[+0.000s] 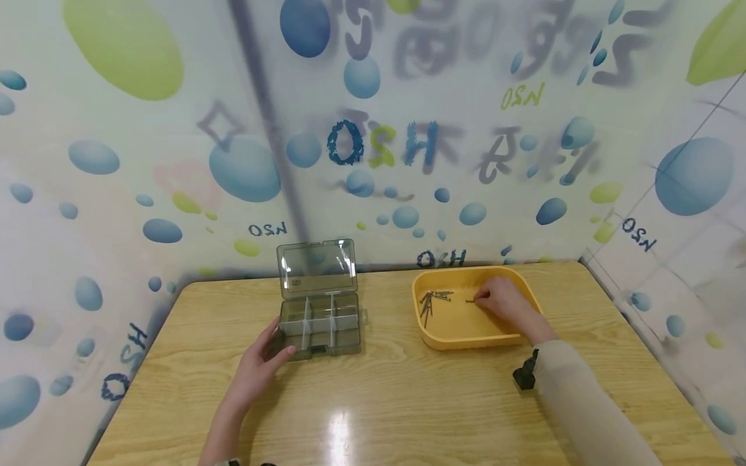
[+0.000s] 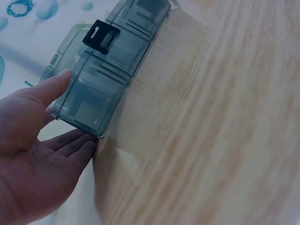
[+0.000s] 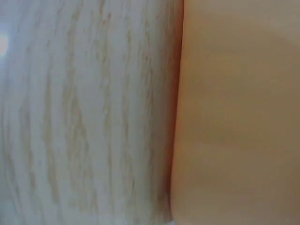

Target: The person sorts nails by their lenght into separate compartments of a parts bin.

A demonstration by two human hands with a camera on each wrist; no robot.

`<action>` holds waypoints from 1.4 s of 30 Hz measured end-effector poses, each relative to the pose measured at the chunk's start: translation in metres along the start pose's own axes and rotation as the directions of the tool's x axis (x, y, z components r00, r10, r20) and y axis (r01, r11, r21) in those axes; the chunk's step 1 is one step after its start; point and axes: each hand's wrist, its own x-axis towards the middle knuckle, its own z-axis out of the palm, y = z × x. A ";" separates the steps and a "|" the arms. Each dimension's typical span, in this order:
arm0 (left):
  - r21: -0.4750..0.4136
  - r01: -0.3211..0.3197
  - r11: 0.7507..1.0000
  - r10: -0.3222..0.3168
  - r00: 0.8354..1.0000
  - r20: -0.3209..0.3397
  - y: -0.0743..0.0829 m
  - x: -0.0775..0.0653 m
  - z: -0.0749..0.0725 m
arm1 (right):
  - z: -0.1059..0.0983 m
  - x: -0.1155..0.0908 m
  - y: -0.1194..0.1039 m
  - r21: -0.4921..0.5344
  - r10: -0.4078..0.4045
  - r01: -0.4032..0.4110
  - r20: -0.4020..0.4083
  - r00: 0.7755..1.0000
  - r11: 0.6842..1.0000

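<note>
A smoky clear compartment box (image 1: 319, 323) lies on the table with its lid (image 1: 317, 268) raised at the back; pale dividers split it into several compartments. At its front left corner, my left hand (image 1: 259, 366) holds the box, thumb on the front and fingers along the side. The left wrist view shows the box (image 2: 101, 82) with its black latch (image 2: 101, 36). To the right stands a yellow tray (image 1: 466, 340). Inside it, my right hand (image 1: 506, 303) pinches a small metal screw (image 1: 469, 300). Several loose screws (image 1: 428, 304) lie at the tray's left end.
The light wooden table (image 1: 384, 388) carries both containers near its back edge. Behind it hangs a patterned backdrop (image 1: 373, 213) with blue and green drops, which also runs down both sides. In the right wrist view, only the tray's wall (image 3: 234, 112) and tabletop (image 3: 84, 112) appear.
</note>
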 end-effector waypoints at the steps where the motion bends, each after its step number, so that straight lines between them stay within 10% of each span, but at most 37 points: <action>1: -0.001 0.000 1.000 0.000 1.000 -0.001 0.000 0.000 0.000 | 0.000 0.000 0.001 0.013 -0.004 0.004 0.004 1.000 1.000; 24: -0.040 0.006 0.999 -0.006 1.000 0.017 -0.002 0.001 0.001 | -0.011 -0.005 0.008 0.041 -0.035 0.034 0.011 0.999 0.999; 42: -0.021 0.014 1.000 -0.014 1.000 0.001 -0.002 0.002 0.000 | -0.009 -0.013 -0.048 0.249 -0.059 0.046 0.043 0.997 0.967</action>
